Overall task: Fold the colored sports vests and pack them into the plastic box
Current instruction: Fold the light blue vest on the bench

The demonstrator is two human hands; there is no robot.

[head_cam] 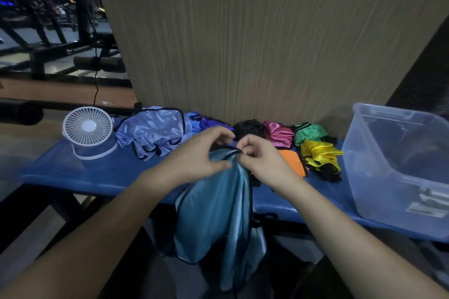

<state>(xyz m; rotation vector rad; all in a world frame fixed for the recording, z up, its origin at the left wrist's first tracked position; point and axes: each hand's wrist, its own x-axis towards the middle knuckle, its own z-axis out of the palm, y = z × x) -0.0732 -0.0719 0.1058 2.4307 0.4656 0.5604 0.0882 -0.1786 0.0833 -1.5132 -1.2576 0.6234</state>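
At the centre of the frame, the left hand (196, 153) and right hand (261, 158) sit close together, fingers curled and pinching the black-trimmed top edge of a teal vest (218, 206), which hangs down over the blue table's (97, 172) front edge. The plastic box (398, 165) stands at right.

dim, bluish indoor light; wide-angle bending at edges; soft detail.

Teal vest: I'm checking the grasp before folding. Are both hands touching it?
Touching. The head view shows the left hand and right hand pinching the teal vest at its black-trimmed top edge.
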